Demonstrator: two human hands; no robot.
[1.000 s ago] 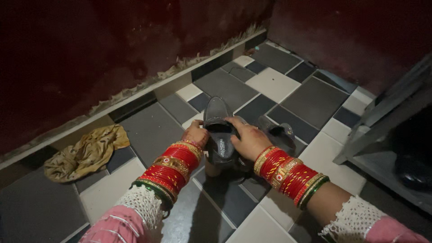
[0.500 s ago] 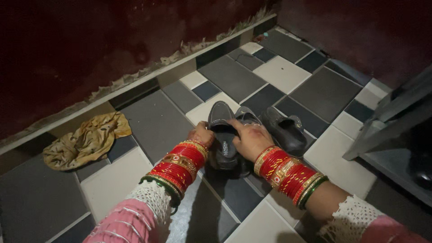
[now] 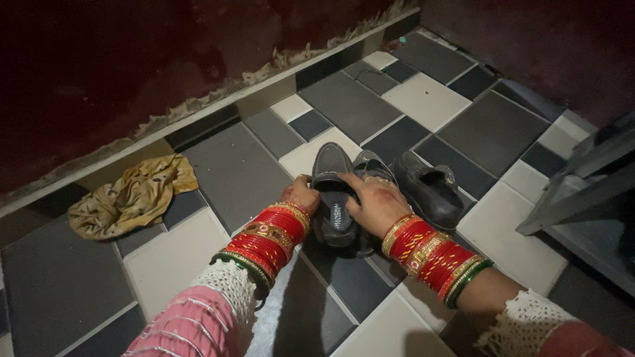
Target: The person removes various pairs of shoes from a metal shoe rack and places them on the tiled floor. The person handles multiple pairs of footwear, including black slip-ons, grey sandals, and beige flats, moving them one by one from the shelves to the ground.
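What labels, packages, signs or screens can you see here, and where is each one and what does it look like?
Insole label: small pale printed mark inside the dark shoe held between the left hand and right hand, running lengthwise along the dark insole.
No packages, signs or screens in view.

Matt suede-like grey shoe point(image 3: 333, 192), smooth tiles point(image 3: 350, 106)

At nine o'clock I see a crumpled yellow-brown cloth point(image 3: 129, 197) on the grey and white tiled floor point(image 3: 350, 106), against the dark red wall point(image 3: 132, 59). At three o'clock stands a grey metal shelf frame point(image 3: 582, 192).
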